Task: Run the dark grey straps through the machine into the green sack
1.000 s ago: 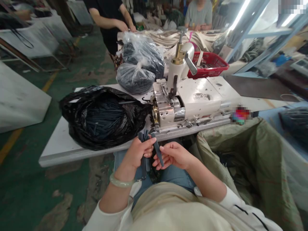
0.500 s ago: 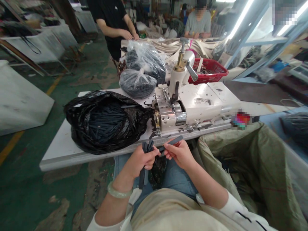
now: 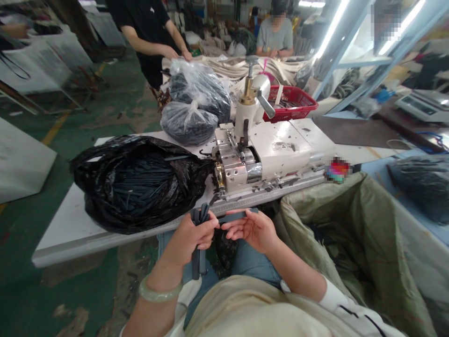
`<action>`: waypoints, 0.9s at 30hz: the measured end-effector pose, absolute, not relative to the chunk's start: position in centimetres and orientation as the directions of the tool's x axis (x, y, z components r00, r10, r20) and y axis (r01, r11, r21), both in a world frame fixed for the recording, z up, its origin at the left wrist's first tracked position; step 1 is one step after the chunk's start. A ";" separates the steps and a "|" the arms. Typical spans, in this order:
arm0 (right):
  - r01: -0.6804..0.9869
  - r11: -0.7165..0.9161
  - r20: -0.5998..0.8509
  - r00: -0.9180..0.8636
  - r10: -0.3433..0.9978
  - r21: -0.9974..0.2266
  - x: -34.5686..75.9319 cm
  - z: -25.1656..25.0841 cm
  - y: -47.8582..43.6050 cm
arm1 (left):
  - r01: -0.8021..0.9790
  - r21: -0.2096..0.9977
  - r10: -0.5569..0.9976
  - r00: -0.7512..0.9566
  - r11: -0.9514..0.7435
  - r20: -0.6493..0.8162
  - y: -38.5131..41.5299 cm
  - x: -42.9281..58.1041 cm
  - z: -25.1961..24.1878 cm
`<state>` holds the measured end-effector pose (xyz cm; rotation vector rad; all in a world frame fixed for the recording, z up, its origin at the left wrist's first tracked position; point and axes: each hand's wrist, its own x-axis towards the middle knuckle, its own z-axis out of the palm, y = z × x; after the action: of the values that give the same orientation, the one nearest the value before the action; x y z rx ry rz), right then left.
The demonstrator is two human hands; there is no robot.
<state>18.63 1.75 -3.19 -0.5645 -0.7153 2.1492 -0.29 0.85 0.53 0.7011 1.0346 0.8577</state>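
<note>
My left hand (image 3: pixel 185 238) is closed around a bundle of dark grey strips (image 3: pixel 199 262), whose ends stick out above and below the fist. Between the thumb and fingers of my right hand (image 3: pixel 259 233) lies a single dark grey strip (image 3: pixel 233 216), held almost level. Its left end reaches the fingertips of my left hand. The right fingers are fairly straight beneath it. Both hands are over my lap, just in front of the table edge. Beyond them stands a white skiving-type machine (image 3: pixel 284 157) with a metal head. An open black plastic bag (image 3: pixel 94 196) holds many similar strips (image 3: pixel 140 180).
Tied clear bags (image 3: pixel 191 124) of dark pieces and a red basket (image 3: pixel 298 111) stand behind the machine. At right is a large open green sack (image 3: pixel 372 224). Two people work across the table, one in a black shirt (image 3: pixel 140 18), one in grey (image 3: pixel 275 35).
The single strip has swung from slanting to nearly level, and my right fingers have straightened under it. My left hand keeps its bundle. The whole view has shifted slightly.
</note>
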 end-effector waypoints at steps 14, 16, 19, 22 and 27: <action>-0.427 -0.150 0.041 -0.406 0.913 -0.892 19.4 -3.0 1.7 | -0.328 0.818 0.881 0.189 0.473 -0.434 1.1 -0.4 0.5; -0.372 -0.097 0.075 -0.422 0.903 -0.923 19.6 -2.7 1.6 | -0.342 0.817 0.885 0.177 0.465 -0.430 1.1 -0.3 0.5; -0.315 -0.035 0.118 -0.451 0.884 -0.948 19.8 -2.8 1.5 | -0.349 0.824 0.895 0.166 0.446 -0.414 1.1 -0.2 0.6; -0.305 -0.014 0.138 -0.471 0.871 -0.952 20.0 -3.3 1.4 | -0.354 0.837 0.909 0.137 0.417 -0.394 1.1 -0.2 0.7; -0.156 0.154 0.211 -0.479 0.852 -0.976 20.3 -3.3 1.4 | -0.351 0.847 0.916 0.110 0.400 -0.387 1.0 -0.4 0.7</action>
<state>20.30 1.44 -3.33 -0.6928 -1.5662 1.4693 -0.38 0.97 0.69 0.6582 1.0776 1.0360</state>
